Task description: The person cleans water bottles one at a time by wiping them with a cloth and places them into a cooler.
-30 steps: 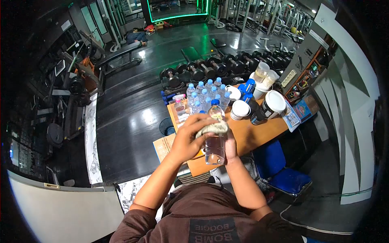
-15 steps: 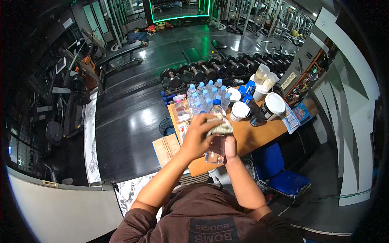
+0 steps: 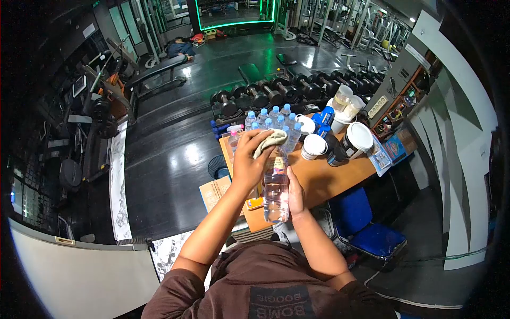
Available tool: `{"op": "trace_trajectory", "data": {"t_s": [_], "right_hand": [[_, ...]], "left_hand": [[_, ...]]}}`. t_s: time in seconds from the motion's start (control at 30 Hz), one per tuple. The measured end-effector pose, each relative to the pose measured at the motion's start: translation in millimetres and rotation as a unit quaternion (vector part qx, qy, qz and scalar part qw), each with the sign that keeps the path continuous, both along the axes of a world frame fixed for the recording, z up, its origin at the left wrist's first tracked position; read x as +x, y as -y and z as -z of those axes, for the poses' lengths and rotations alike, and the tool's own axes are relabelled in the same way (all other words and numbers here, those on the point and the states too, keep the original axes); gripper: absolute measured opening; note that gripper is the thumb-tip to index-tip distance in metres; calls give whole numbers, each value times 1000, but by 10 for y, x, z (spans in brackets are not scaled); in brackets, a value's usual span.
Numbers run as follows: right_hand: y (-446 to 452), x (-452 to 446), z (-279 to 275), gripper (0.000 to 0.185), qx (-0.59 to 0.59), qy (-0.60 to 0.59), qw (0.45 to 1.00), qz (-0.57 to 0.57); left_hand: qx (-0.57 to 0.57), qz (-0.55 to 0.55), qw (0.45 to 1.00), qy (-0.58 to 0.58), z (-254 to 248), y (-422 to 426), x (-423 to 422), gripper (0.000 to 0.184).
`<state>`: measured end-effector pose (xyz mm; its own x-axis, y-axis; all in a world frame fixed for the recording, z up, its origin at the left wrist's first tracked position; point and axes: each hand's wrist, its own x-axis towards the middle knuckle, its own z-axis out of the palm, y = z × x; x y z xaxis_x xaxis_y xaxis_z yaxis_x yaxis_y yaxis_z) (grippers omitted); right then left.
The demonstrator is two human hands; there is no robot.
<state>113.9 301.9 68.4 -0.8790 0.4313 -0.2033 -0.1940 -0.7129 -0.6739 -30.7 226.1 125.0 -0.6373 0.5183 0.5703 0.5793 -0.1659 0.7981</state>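
A clear plastic water bottle (image 3: 276, 194) with a small label stands upright in front of my body, above the near edge of the table. My right hand (image 3: 296, 194) is closed around its right side. My left hand (image 3: 249, 165) pinches a folded pale cloth (image 3: 272, 140) over the top of the bottle, and the bottle's cap is hidden beneath it. Just beyond my hands, several blue-capped bottles (image 3: 275, 115) are grouped on the wooden table (image 3: 334, 178). Beside them on the left is a spray bottle (image 3: 234, 137) with a pink collar.
White-lidded tubs (image 3: 361, 136) and blue packages (image 3: 323, 118) occupy the table's right side. A yellow-orange box (image 3: 255, 203) lies by the near edge. A cardboard box (image 3: 214, 192) and dark basket (image 3: 218, 166) are left. A blue chair (image 3: 366, 223) stands right; dumbbells (image 3: 273, 93) line a rack behind.
The cloth and my left hand have moved up and left, from the bottle's upper side to its top. The bottle has turned more upright, and its label now shows.
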Motion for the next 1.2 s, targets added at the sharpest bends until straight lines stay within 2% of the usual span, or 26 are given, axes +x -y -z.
{"op": "trace_trajectory", "data": {"t_s": [0.07,0.13,0.2,0.23,0.27,0.33,0.37,0.4,0.47,0.5,0.53,0.57,0.6,0.67,0.7,0.73,0.83,0.9,0.93,1.0,1.03,1.13,1.2], "right_hand": [[-32,15,45,48,12,-5,1000,-12],[-64,-7,99,47,24,-9,999,-21],[-91,-48,213,46,19,-54,998,35],[-195,-4,271,47,32,-50,998,-26],[-202,-39,358,50,3,-53,998,15],[-320,-53,324,55,-116,-161,978,-65],[-408,-59,351,60,-150,-143,975,-83],[-402,-73,290,61,-104,-149,982,-59],[-364,-6,172,62,-85,-114,988,-60],[-380,-13,220,62,-86,-112,988,-59],[-404,-31,290,63,-107,-130,983,-79],[-418,-34,347,64,-128,-147,976,-99],[-300,-38,202,62,-117,-121,984,-62],[-329,-67,357,59,-61,-147,983,-92],[-253,-51,245,57,-35,-120,989,-77],[-202,-52,224,57,10,-77,997,-31],[-147,-83,203,57,39,-73,997,-2],[-142,-94,151,58,-27,-44,998,19],[-121,-72,17,59,-50,-85,995,-11],[-266,-37,168,59,-55,-90,993,-49],[-210,-77,53,58,-68,-26,997,3],[-320,-41,187,60,-32,-84,995,-40],[-365,-44,232,60,-13,-93,994,-56]], "left_hand": [[-12,-2,1000,-8,-8,-6,-23,41],[-69,49,995,-58,-32,63,50,40],[-69,76,991,-86,-14,145,165,50],[-83,82,988,-99,9,198,240,51],[-97,89,985,-112,29,260,329,53],[-109,112,979,-132,-41,399,506,53],[-119,134,978,-108,-21,453,564,55],[-120,134,978,-107,-45,481,559,55],[-111,247,960,-69,-88,566,521,57],[-122,255,958,-48,-84,581,488,56],[-123,255,958,-47,-89,574,450,56],[-112,204,971,-48,-97,553,403,55],[-101,152,982,-50,-107,521,354,54],[-45,103,994,-6,-122,402,258,57],[-60,67,994,-55,-155,357,206,57],[-59,66,995,-55,-125,342,211,57],[-89,69,990,-90,-54,318,314,56],[-97,79,986,-107,-7,402,420,58],[-99,84,985,-112,-2,461,484,58],[-106,96,985,-99,-33,614,628,57],[-115,116,982,-90,-50,686,682,57],[-130,163,975,-82,-55,850,702,54],[-136,245,960,-8,-91,921,664,52]]}}
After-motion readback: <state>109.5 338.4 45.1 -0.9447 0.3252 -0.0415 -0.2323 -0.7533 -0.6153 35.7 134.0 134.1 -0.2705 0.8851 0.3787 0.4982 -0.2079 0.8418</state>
